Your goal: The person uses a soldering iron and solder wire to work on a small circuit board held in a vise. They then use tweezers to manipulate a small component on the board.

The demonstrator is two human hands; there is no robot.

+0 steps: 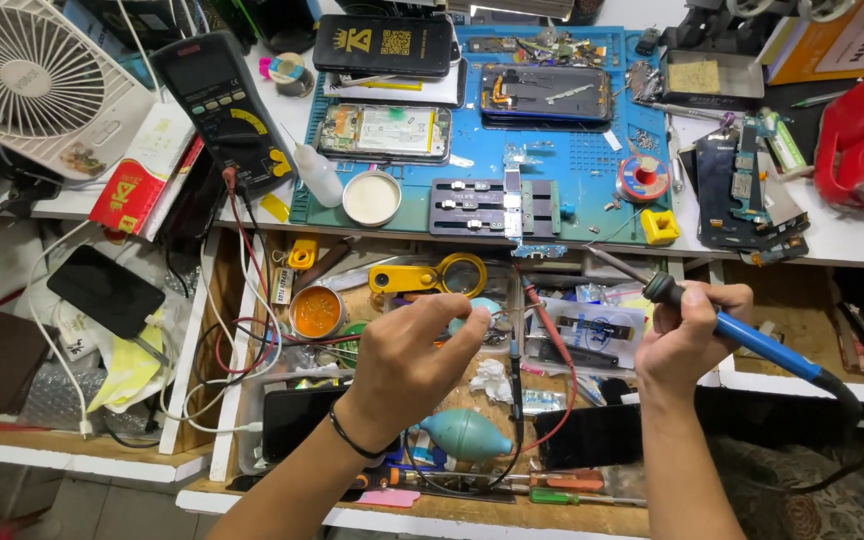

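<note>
My right hand (687, 335) grips a blue-handled soldering iron (742, 335), its metal tip pointing up-left toward the front edge of the blue work mat (592, 165). My left hand (417, 360) hovers over the open drawer with fingers pinched together near a small teal item; whether it holds something is unclear. A small circuit board strip (512, 205) lies clamped in a dark fixture (492, 207) on the mat, reaching down to the mat's front edge. A round orange tin (316, 312) sits in the drawer left of my left hand.
Opened phones (384, 132) (546, 95) lie on the mat, with a multimeter (224, 110) and white fan (32, 80) at left. A solder spool (643, 178), yellow block (659, 226), white round dish (371, 197), and a teal air blower (467, 433) in the cluttered drawer.
</note>
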